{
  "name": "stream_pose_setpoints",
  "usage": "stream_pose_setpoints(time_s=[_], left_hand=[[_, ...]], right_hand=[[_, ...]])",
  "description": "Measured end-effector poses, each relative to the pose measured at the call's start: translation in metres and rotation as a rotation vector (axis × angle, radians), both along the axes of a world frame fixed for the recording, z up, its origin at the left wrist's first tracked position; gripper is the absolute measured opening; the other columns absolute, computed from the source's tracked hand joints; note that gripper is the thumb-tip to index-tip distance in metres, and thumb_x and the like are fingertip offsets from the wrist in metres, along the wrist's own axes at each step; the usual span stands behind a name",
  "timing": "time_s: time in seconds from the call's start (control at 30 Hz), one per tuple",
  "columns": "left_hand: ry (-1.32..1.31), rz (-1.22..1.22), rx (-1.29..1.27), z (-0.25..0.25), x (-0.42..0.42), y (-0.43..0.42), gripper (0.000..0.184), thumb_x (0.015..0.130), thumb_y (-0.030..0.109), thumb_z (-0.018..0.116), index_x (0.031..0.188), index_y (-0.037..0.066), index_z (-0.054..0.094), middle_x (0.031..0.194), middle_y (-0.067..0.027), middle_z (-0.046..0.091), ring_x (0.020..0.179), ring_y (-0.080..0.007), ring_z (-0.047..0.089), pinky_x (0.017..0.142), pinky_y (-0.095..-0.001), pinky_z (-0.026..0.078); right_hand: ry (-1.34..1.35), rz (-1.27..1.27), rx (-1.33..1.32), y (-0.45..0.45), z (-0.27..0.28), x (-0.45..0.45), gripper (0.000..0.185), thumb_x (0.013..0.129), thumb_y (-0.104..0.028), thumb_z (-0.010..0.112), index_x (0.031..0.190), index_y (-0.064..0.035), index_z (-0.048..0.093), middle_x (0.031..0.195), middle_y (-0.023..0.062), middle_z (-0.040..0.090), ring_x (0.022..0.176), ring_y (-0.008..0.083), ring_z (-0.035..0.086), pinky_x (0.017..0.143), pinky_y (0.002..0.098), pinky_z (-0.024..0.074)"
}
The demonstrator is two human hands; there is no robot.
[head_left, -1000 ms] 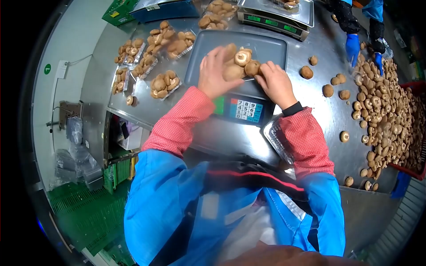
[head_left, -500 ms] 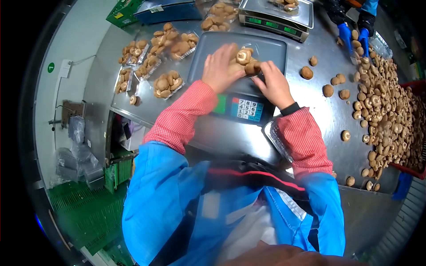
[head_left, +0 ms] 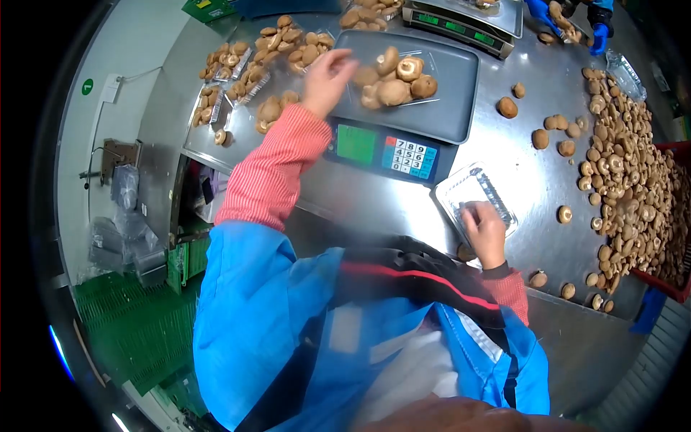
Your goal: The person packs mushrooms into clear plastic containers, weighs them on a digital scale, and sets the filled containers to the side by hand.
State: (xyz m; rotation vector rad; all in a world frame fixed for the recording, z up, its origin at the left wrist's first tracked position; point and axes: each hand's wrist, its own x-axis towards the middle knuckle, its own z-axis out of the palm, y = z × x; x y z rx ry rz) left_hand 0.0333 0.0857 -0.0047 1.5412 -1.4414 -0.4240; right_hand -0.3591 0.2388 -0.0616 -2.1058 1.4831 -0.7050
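Note:
Several mushrooms [head_left: 394,92] sit in a clear tray on the grey plate of a scale [head_left: 453,114]. My left hand [head_left: 328,83] is just left of them, above the plate's left edge, fingers apart and holding nothing. Lower right, my right hand [head_left: 486,230] reaches over an empty clear plastic tray [head_left: 473,189] on the steel table. Its fingers are bent at the tray's near part, and whether they grip it is hard to make out. The scale's keypad [head_left: 412,157] and green display [head_left: 355,145] face me.
Packed mushroom trays [head_left: 270,111] stand at the left. A second scale [head_left: 461,29] is at the back. Loose mushrooms [head_left: 625,173] are heaped on the right beside a red crate [head_left: 676,288]. A co-worker's blue-gloved hands [head_left: 599,39] are at the upper right.
My right hand has left the mushrooms on the scale and come down to the empty tray. My left hand has moved left, off the mushrooms. The co-worker's gloves have moved away from the heap.

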Motion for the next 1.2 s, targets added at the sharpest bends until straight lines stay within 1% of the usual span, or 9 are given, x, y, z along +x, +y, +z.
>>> stream_pose_setpoints(time_s=[0.13, 0.23, 0.47, 0.53, 0.57, 0.77, 0.87, 0.93, 1.2], left_hand=[[-0.477, 0.037, 0.062, 0.003, -0.039, -0.032, 0.053, 0.078, 0.042, 0.075, 0.116, 0.007, 0.064, 0.109, -0.0121, 0.063, 0.098, -0.028, 0.062, 0.086, -0.0356, 0.051], [-0.479, -0.057, 0.146, -0.003, -0.042, -0.045, 0.047, 0.082, 0.033, 0.074, 0.117, 0.004, 0.062, 0.095, -0.0062, 0.064, 0.086, -0.0153, 0.062, 0.08, -0.0281, 0.05], [0.686, -0.295, 0.428, 0.017, -0.016, -0.033, 0.04, 0.094, 0.038, 0.059, 0.111, 0.002, 0.065, 0.096, -0.0026, 0.066, 0.084, -0.0117, 0.06, 0.069, -0.0255, 0.047], [-0.058, -0.174, 0.514, 0.018, -0.025, -0.025, 0.038, 0.093, 0.037, 0.059, 0.106, 0.003, 0.068, 0.097, -0.0103, 0.067, 0.086, -0.0199, 0.061, 0.074, -0.0314, 0.049], [-0.418, -0.072, 0.262, 0.01, -0.033, -0.015, 0.035, 0.092, 0.034, 0.058, 0.101, 0.003, 0.07, 0.099, -0.0187, 0.065, 0.091, -0.0303, 0.061, 0.081, -0.0374, 0.049], [-0.384, 0.122, -0.011, 0.005, -0.037, 0.002, 0.053, 0.086, 0.035, 0.064, 0.131, 0.009, 0.053, 0.127, -0.0211, 0.051, 0.113, -0.0384, 0.052, 0.099, -0.0433, 0.042], [-0.588, -0.025, -0.156, 0.01, -0.046, -0.003, 0.064, 0.083, 0.035, 0.066, 0.139, 0.013, 0.043, 0.139, -0.0197, 0.042, 0.123, -0.0402, 0.045, 0.104, -0.0468, 0.036], [-0.608, -0.112, -0.092, -0.009, -0.051, -0.008, 0.064, 0.082, 0.038, 0.066, 0.136, 0.009, 0.044, 0.134, -0.0188, 0.047, 0.123, -0.0374, 0.046, 0.104, -0.0466, 0.034], [-0.528, -0.124, -0.072, -0.016, -0.063, 0.001, 0.074, 0.074, 0.04, 0.074, 0.133, 0.006, 0.044, 0.13, -0.0165, 0.05, 0.123, -0.0328, 0.046, 0.104, -0.045, 0.033]], right_hand=[[0.108, 0.078, -0.016, 0.017, -0.006, 0.012, 0.024, 0.083, -0.024, 0.071, 0.095, -0.0046, 0.063, 0.081, 0.0132, 0.06, 0.073, 0.0321, 0.061, 0.064, 0.0408, 0.0487], [0.181, 0.085, -0.098, 0.02, -0.006, 0.016, 0.027, 0.083, -0.029, 0.071, 0.095, -0.0065, 0.063, 0.08, 0.0114, 0.062, 0.074, 0.0311, 0.061, 0.064, 0.0417, 0.0492], [0.164, 0.062, -0.044, 0.021, -0.008, 0.015, 0.028, 0.083, -0.029, 0.07, 0.098, -0.0058, 0.063, 0.084, 0.0127, 0.063, 0.08, 0.0316, 0.062, 0.067, 0.0416, 0.0497], [0.175, 0.063, -0.023, 0.02, -0.008, 0.016, 0.029, 0.083, -0.029, 0.07, 0.099, -0.0058, 0.063, 0.086, 0.0127, 0.063, 0.081, 0.0319, 0.062, 0.068, 0.0417, 0.0497], [0.167, 0.069, -0.024, 0.019, -0.008, 0.016, 0.029, 0.083, -0.029, 0.07, 0.099, -0.005, 0.063, 0.086, 0.0131, 0.062, 0.081, 0.0323, 0.061, 0.068, 0.041, 0.0496], [0.135, 0.106, 0.023, 0.01, 0.008, 0.009, 0.035, 0.08, -0.033, 0.073, 0.1, -0.0069, 0.063, 0.087, 0.013, 0.062, 0.082, 0.0323, 0.062, 0.069, 0.0417, 0.0495], [0.074, 0.025, -0.044, -0.026, 0.028, 0.013, 0.028, 0.081, -0.027, 0.072, 0.098, -0.0059, 0.063, 0.087, 0.0119, 0.061, 0.08, 0.0311, 0.061, 0.067, 0.0398, 0.0488], [-0.01, 0.027, -0.169, -0.064, 0.063, 0.036, 0.02, 0.083, -0.018, 0.069, 0.097, -0.0049, 0.063, 0.082, 0.0108, 0.057, 0.077, 0.0293, 0.058, 0.066, 0.0382, 0.0475], [0.014, -0.052, -0.435, -0.208, 0.056, 0.142, 0.025, 0.081, -0.027, 0.067, 0.093, -0.0051, 0.068, 0.096, 0.0139, 0.06, 0.091, 0.0334, 0.058, 0.076, 0.0454, 0.0466]])
